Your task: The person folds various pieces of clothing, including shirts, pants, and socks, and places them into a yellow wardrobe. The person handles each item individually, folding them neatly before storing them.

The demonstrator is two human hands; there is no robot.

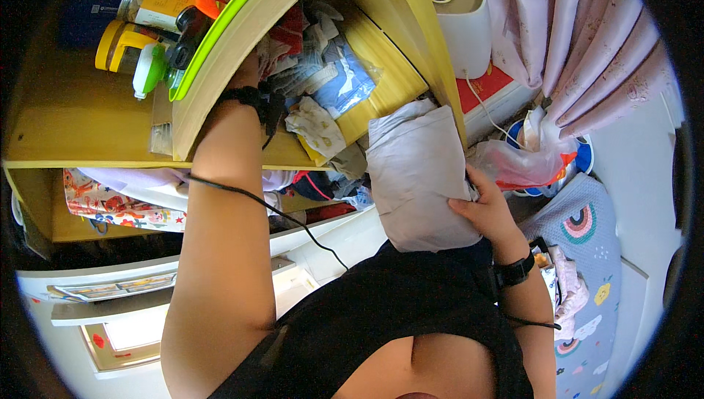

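Note:
My right hand grips the edge of a folded whitish cloth, thumb on top, in front of my body. The cloth looks like a folded garment or sheet; I cannot tell which. My left arm reaches into a wooden shelf compartment. Little of my left hand shows, and its fingers are hidden behind the shelf board. Near it lie crumpled clothes, some red and some grey. Farther right are a blue item in clear plastic and a white patterned cloth.
A yellow-lidded jar and other containers stand on the left shelf beside a green tray edge. More fabric fills a lower compartment. At right are a white appliance with a cord, a plastic bag and pink curtains.

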